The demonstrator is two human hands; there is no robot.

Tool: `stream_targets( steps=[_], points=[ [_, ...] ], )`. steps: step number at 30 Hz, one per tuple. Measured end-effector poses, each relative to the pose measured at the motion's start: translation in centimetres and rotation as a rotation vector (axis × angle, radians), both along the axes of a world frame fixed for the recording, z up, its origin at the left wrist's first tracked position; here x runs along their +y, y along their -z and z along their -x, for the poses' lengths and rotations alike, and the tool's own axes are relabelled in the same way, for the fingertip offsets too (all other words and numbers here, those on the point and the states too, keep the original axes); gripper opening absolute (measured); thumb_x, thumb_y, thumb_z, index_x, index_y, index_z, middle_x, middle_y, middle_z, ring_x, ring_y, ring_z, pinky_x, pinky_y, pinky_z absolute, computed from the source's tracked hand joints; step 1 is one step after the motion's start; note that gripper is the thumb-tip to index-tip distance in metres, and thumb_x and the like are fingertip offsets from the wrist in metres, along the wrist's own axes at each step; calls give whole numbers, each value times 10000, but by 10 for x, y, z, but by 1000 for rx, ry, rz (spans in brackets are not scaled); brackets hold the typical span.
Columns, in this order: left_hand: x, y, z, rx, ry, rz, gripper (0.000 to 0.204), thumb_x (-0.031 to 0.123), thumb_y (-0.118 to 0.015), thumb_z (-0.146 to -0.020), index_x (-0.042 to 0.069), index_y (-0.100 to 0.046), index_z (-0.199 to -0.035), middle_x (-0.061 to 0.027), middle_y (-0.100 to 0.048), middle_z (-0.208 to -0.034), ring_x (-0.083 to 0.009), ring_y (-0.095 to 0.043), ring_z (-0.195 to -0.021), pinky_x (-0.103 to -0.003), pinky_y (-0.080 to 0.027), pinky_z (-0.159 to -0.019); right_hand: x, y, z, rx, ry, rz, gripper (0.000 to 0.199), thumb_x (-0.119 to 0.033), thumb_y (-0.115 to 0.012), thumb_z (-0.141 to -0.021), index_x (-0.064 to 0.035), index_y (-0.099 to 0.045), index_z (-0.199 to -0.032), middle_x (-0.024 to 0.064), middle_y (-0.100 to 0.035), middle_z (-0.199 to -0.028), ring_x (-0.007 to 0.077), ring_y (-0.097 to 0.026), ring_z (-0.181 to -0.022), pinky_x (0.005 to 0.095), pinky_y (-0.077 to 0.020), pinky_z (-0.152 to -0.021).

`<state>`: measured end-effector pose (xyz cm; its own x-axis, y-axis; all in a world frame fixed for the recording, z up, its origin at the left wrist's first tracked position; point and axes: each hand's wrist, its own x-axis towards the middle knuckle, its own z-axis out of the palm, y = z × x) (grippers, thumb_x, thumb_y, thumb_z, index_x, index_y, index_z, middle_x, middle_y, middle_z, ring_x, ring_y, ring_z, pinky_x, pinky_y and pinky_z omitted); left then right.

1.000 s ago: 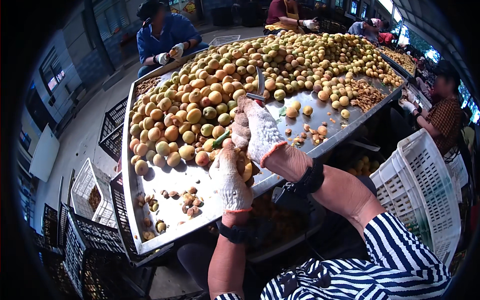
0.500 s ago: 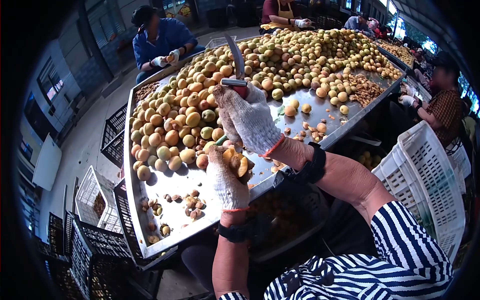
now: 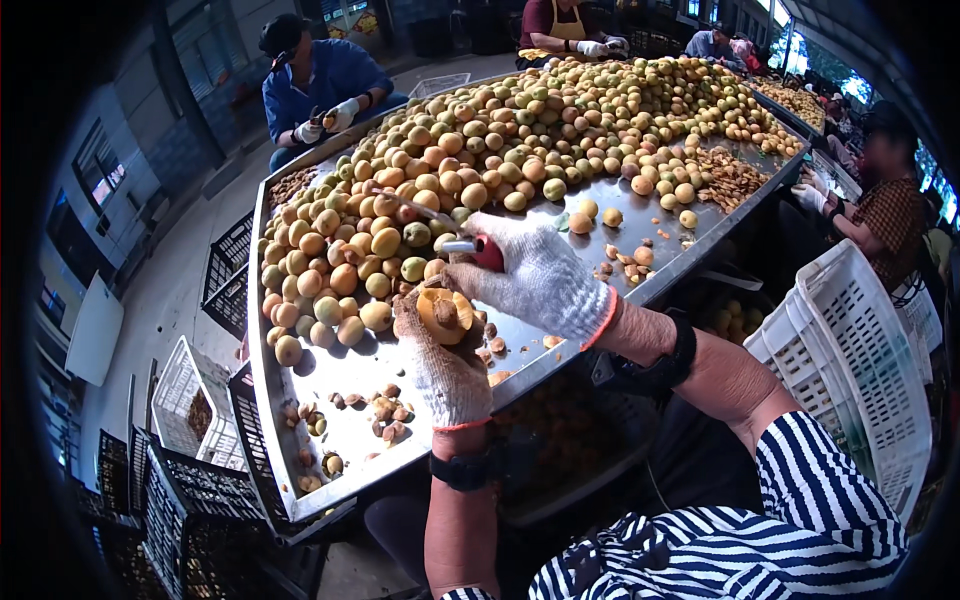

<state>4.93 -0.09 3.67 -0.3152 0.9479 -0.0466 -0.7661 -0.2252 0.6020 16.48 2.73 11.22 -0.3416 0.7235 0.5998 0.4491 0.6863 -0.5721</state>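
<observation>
Overhead, a steel bench (image 3: 380,385) piled with apricots (image 3: 500,140) fills a concrete-floored shed; white crate (image 3: 860,360) right, black crates (image 3: 190,500) left. Left hand (image 3: 445,350) cups a halved apricot (image 3: 445,313); right hand (image 3: 535,275) grips a red-handled knife (image 3: 470,248).

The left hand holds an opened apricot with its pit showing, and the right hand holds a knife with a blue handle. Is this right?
Not quite. In the head view the knife in the right hand has a red handle, not blue. The left hand does hold an opened apricot with its pit showing.
</observation>
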Motion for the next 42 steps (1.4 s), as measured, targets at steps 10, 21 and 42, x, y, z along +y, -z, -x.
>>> stream_targets(
  steps=[10, 21, 42],
  points=[
    [5, 13, -6, -43, 19, -124, 435, 390, -416, -951, 47, -429, -1219, -97, -553, -1131, -202, -560, -1020, -328, -481, -889, -14, 53, 2, 102, 23, -142, 308, -155, -740, -694, -26, -592, -932, 128, -588, -741, 269, -607, -639, 339, -491, -597],
    [0, 13, -6, -140, 148, -92, 367, 327, -403, -957, 31, -471, -1164, -99, -552, -1113, -214, -551, -1031, -338, -452, -924, -28, 57, -2, 239, 7, -93, 293, -93, -739, -678, -26, -607, -931, 132, -610, -844, 258, -624, -766, 325, -497, -671],
    [-20, -25, -9, -47, 276, -146, 185, 187, -538, -887, 82, -469, -1023, -148, -521, -1087, -203, -537, -773, -263, -476, -590, -22, 37, -60, 1158, -671, 966, 176, -239, -575, -891, -70, -537, -920, -38, -418, -559, 45, -368, -412, 174, -300, -364]
  ],
)
